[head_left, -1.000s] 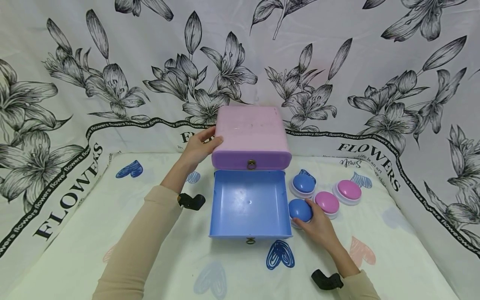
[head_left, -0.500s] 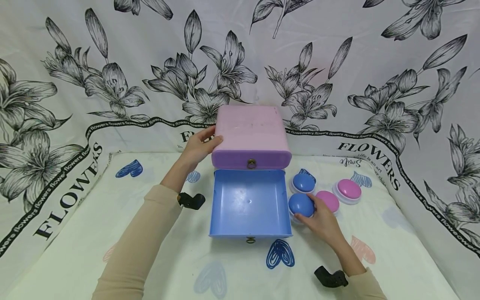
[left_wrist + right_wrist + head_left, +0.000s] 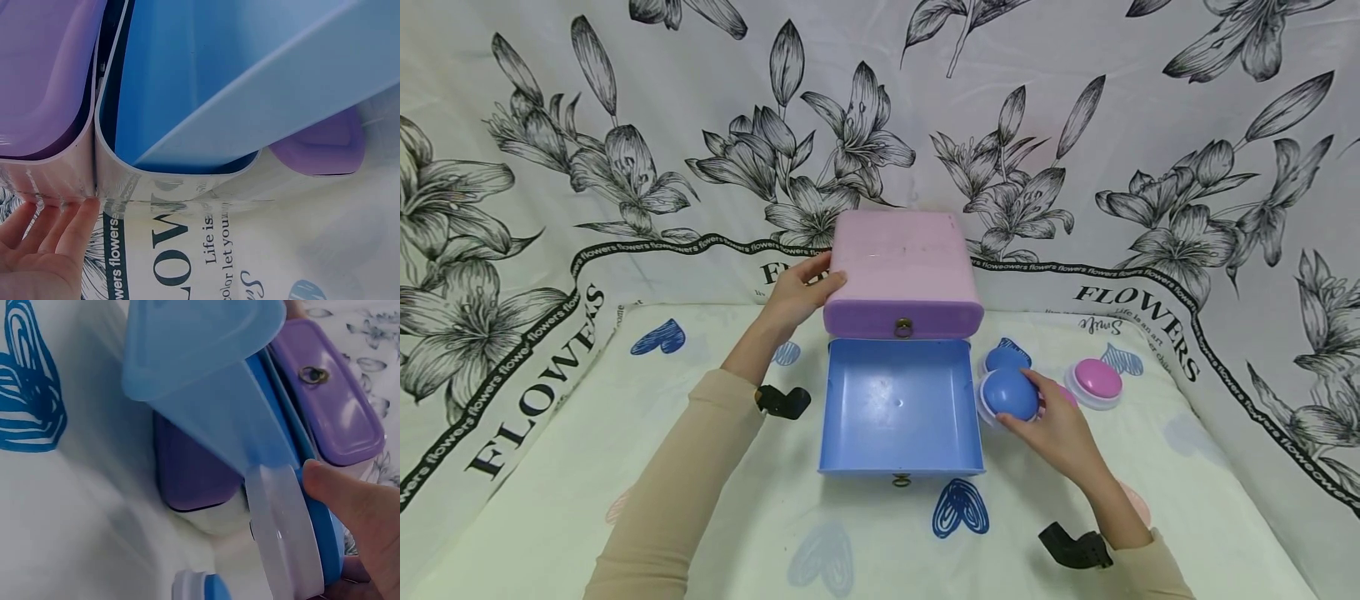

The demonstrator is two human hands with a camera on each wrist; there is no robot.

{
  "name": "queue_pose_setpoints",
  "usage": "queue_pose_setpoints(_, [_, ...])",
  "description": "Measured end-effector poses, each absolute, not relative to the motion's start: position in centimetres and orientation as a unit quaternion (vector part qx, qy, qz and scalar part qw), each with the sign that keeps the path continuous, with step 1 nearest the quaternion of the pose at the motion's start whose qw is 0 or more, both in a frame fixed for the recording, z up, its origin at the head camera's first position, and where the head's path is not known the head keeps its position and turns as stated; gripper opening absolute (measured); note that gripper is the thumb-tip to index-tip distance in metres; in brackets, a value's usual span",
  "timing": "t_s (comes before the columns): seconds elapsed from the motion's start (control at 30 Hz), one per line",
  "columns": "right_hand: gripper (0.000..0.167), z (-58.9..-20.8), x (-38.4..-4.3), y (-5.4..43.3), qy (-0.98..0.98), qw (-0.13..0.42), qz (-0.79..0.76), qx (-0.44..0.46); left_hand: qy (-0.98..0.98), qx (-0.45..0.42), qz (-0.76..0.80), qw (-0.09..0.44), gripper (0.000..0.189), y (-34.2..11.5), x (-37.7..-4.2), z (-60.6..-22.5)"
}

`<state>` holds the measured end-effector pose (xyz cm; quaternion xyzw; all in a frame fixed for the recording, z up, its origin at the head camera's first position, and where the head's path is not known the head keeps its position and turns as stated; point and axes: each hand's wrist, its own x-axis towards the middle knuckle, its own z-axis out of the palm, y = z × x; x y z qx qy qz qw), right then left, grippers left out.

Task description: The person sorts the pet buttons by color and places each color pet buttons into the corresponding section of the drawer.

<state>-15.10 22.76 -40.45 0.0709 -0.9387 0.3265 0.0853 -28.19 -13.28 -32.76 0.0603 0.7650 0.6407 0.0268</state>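
My right hand grips a round button with a blue dome and a pale, see-through base. It is raised and tilted beside the right wall of the pulled-out blue drawer. In the right wrist view the thumb presses the button's rim, with its pale base facing the drawer. My left hand rests against the left side of the pink drawer unit; its fingers look fairly straight in the left wrist view. The unit's top drawer front is purple and pushed in.
Behind the held button sits another blue button. A pink button lies further right, and one more pink button is mostly hidden by my right hand. A lower purple drawer shows beneath the blue one.
My right hand has lifted the nearer blue button off the cloth and moved it slightly up and to the right, tilting it. The left hand and the drawers have stayed put.
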Motion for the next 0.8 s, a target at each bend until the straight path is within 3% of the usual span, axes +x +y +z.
queue_pose_setpoints(0.53, [0.078,-36.7,-14.9,21.9,-0.934,0.137,0.316,0.094,0.771,0.059,0.634,0.023,0.065,-13.2,-28.1,-32.7])
queue_pose_setpoints(0.8, [0.079,-35.5,-14.6,20.1,-0.93,0.108,0.325,0.13,0.77,0.06,0.634,0.024,0.065,-13.2,-28.1,-32.8])
